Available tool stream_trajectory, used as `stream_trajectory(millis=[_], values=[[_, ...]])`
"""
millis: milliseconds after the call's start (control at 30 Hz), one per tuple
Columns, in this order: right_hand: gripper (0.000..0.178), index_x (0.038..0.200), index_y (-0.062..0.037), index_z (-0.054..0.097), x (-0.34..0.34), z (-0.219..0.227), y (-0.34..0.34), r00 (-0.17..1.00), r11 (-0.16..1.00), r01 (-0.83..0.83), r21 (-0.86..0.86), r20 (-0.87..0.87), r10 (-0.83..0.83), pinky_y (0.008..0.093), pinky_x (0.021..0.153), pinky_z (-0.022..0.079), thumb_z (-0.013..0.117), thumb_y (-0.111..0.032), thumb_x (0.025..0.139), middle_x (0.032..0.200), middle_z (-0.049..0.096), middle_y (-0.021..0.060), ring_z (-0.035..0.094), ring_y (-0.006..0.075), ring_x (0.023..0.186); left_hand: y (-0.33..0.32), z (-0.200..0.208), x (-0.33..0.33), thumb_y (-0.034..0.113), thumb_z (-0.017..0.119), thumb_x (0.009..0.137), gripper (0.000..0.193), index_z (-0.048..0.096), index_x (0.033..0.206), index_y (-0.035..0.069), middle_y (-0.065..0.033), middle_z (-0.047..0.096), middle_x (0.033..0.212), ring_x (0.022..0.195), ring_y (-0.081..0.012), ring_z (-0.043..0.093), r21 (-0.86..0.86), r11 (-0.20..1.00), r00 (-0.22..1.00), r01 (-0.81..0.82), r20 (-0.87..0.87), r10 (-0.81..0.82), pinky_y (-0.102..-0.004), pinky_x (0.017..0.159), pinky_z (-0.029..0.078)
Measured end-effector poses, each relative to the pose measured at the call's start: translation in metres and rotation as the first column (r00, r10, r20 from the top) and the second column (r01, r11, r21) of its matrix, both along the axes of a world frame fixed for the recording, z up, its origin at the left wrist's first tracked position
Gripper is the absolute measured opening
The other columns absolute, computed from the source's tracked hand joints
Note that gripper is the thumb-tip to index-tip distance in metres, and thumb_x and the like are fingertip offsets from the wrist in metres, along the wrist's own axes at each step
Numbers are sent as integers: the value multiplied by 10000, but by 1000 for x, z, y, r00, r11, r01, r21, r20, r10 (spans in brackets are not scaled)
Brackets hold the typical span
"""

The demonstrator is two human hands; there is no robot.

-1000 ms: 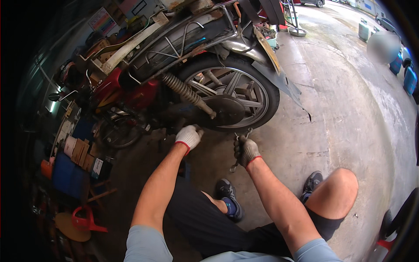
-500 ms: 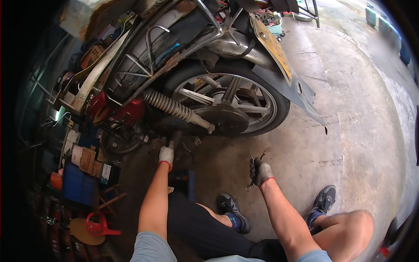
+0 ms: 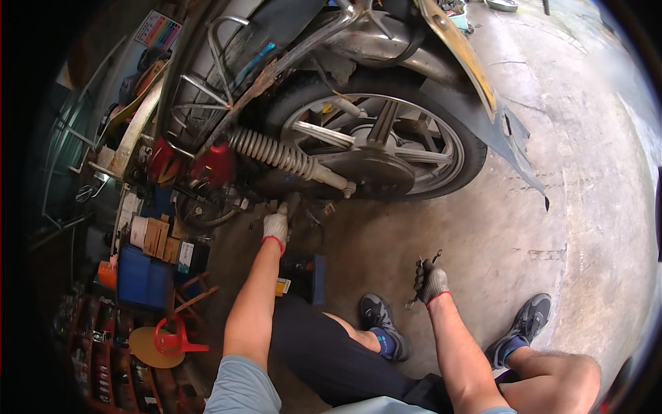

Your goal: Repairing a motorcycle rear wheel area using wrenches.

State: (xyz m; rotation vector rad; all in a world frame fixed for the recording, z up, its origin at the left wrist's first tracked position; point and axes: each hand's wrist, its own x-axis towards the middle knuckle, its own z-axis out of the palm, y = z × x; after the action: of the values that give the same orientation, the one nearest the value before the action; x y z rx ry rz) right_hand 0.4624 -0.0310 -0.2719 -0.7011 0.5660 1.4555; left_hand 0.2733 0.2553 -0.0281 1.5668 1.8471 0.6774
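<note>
A motorcycle with its rear wheel (image 3: 386, 148) towards me fills the upper middle. My left hand (image 3: 276, 226), in a white knit glove with a red cuff, reaches up to the underside of the bike, below the coil-spring shock absorber (image 3: 276, 153). Its fingers close at a dark part there, which I cannot make out. Lower and to the right, well apart from the bike, my right hand (image 3: 433, 281) wears a glove with dark, dirty fingers. It is closed around metal wrenches (image 3: 412, 303), whose ends stick out above and below the fist.
On the left stand a blue bin (image 3: 143, 274), cardboard boxes (image 3: 156, 238), a red plastic stool (image 3: 172, 336) and racks of small parts (image 3: 103, 359). A blue box (image 3: 318, 279) sits by my left knee. A torn mudguard flap (image 3: 510, 148) juts out right over the concrete floor (image 3: 579, 228).
The view has shifted, so the bike and the shop appear moved. My left hand stays at the bike's underside. My right hand keeps the wrenches and is turned slightly.
</note>
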Motion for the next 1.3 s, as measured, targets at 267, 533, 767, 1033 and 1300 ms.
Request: stream_trajectory(millis=[267, 533, 767, 1033, 1300], values=[[233, 873, -134, 581, -15, 1, 14, 998, 999, -49, 24, -23, 50, 262, 384, 299, 456, -297, 984, 589, 479, -31, 380, 117, 425, -8, 4, 6, 516, 599, 894, 477, 610, 999, 51, -40, 541, 666, 431, -163, 487, 38, 999, 999, 18, -28, -17, -311, 376, 342], [245, 860, -139, 589, -28, -6, 24, 994, 994, -103, 29, -34, 104, 268, 385, 303, 451, -301, 980, 577, 481, -33, 388, 120, 423, -2, -4, 1, 412, 663, 883, 407, 607, 971, 18, -33, 557, 710, 449, -129, 500, 108, 988, 991, 110, -89, -101, -297, 385, 362], [239, 843, -144, 595, -26, -8, 30, 997, 997, -75, -15, -38, 74, 266, 387, 309, 468, -301, 970, 581, 497, -34, 406, 119, 432, -17, 6, 14, 288, 717, 848, 359, 629, 891, -58, -186, 623, 781, 686, -259, 610, 337, 843, 905, 419, -231, -358, -383, 594, 432], [237, 857, -149, 584, -19, 10, 24, 996, 999, -18, 46, -91, 22, 252, 384, 306, 457, -293, 995, 604, 501, -34, 401, 101, 440, -34, 50, 51, 103, 651, 871, 213, 606, 1023, -40, -52, 651, 889, 791, -185, 607, 89, 923, 851, 374, 362, -380, -368, 696, 474], [228, 916, -162, 574, 25, 17, -2, 995, 996, 88, 7, 41, -88, 234, 401, 306, 461, -340, 1006, 624, 481, -64, 382, 79, 455, -61, -17, -95, 296, 599, 909, 366, 658, 1019, -48, -302, 652, 969, 985, -445, 618, -86, 893, 745, 442, -518, -419, -458, 832, 491]])
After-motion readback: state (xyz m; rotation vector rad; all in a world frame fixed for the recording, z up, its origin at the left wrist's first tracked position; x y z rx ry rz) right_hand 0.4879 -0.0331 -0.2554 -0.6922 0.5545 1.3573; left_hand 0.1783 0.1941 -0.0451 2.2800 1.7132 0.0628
